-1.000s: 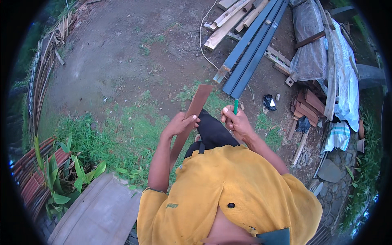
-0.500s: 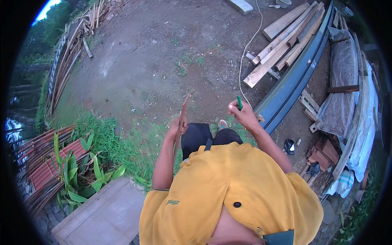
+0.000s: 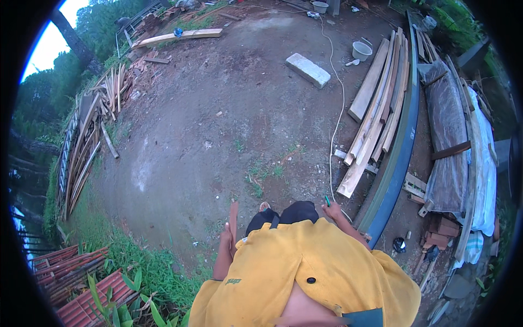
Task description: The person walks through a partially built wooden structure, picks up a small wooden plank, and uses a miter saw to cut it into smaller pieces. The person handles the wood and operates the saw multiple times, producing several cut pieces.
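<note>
My left hand (image 3: pixel 225 235) is closed around a narrow reddish-brown wooden board (image 3: pixel 233 219), held upright beside my left leg. Its lower part is hidden behind my arm and yellow top. On the other side, my right hand (image 3: pixel 333 210) is closed on a short green pen (image 3: pixel 327 200), whose tip points up and away from me. Between the hands are my dark trousers (image 3: pixel 297 211) and one sandalled foot (image 3: pixel 265 206). The hands are well apart.
Long planks (image 3: pixel 376 103) lie to the right beside a long blue-grey beam (image 3: pixel 400 147). A pale cable (image 3: pixel 340 92) runs along the dirt ground. Ahead lie a concrete block (image 3: pixel 308 70) and a white bucket (image 3: pixel 362 51). Red roofing sheets (image 3: pixel 98 300) and plants are at the near left.
My view has tilted up, showing more ground ahead, and both hands now sit lower in it. The board and the green pen are still in my hands. A foot shows further left.
</note>
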The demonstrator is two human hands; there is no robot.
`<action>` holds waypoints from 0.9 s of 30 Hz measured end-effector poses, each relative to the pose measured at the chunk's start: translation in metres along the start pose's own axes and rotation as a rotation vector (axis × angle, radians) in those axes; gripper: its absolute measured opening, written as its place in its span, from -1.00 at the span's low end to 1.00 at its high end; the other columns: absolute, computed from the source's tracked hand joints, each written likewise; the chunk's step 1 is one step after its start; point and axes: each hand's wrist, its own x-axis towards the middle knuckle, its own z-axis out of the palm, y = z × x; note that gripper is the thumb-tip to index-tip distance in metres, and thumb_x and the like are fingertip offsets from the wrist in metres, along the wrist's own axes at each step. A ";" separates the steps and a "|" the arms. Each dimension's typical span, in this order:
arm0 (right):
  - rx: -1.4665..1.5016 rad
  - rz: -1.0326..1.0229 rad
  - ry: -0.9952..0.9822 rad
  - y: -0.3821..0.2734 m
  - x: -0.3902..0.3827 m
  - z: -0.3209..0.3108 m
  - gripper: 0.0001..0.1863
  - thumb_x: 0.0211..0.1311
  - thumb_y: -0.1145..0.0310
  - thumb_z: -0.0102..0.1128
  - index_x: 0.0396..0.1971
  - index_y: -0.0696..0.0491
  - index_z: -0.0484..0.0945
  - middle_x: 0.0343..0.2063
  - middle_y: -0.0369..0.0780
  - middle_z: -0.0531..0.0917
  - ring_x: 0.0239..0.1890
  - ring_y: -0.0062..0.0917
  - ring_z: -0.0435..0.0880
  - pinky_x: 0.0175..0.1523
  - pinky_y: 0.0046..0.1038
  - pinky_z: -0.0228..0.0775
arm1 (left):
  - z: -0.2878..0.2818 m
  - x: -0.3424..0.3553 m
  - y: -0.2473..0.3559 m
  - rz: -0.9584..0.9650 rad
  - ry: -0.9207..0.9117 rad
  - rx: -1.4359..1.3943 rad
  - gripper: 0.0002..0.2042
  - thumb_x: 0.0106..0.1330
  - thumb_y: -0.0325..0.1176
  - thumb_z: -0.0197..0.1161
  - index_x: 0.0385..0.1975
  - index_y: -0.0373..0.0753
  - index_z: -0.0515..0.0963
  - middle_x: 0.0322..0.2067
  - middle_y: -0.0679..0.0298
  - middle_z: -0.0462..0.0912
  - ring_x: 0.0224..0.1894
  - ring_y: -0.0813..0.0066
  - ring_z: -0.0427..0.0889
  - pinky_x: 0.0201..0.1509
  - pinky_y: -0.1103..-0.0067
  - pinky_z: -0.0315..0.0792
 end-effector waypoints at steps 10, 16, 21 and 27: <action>0.132 0.314 -0.189 -0.099 0.130 0.037 -0.57 0.13 0.02 0.38 -0.49 0.16 0.74 -0.48 -0.01 0.75 -0.36 -0.24 0.79 -0.20 -0.21 0.59 | -0.058 0.088 0.251 0.049 -0.605 -0.120 -0.24 0.37 0.32 0.13 0.16 -0.37 0.54 0.03 0.04 0.66 0.06 0.22 0.63 0.14 0.33 0.48; 0.116 0.083 -0.041 -0.311 0.386 -0.032 -0.61 0.16 0.05 0.37 -0.50 0.13 0.73 -0.50 -0.05 0.75 -0.37 -0.32 0.79 -0.19 -0.25 0.59 | -0.039 0.165 0.394 0.120 -0.663 -0.145 -0.20 0.32 0.30 0.21 0.26 -0.37 0.46 0.11 0.06 0.62 0.16 0.20 0.59 0.24 0.34 0.45; 0.102 -0.286 0.131 -0.508 0.581 -0.191 -0.70 0.29 0.12 0.27 -0.42 0.07 0.72 -0.52 -0.21 0.74 -0.39 -0.46 0.72 -0.18 -0.31 0.52 | -0.067 0.161 0.563 0.259 -0.496 -0.233 -0.22 0.30 0.13 0.34 0.36 -0.32 0.33 0.14 0.17 0.59 0.06 0.30 0.62 0.15 0.36 0.49; 0.271 -0.446 0.183 -0.704 0.748 -0.283 -0.75 0.35 0.22 0.24 -0.33 0.11 0.67 -0.50 -0.23 0.74 -0.39 -0.53 0.70 -0.18 -0.39 0.51 | -0.064 0.228 0.718 0.240 -0.226 -0.068 -0.21 0.14 0.15 0.46 0.28 -0.28 0.48 0.12 0.05 0.65 0.16 0.25 0.61 0.28 0.35 0.43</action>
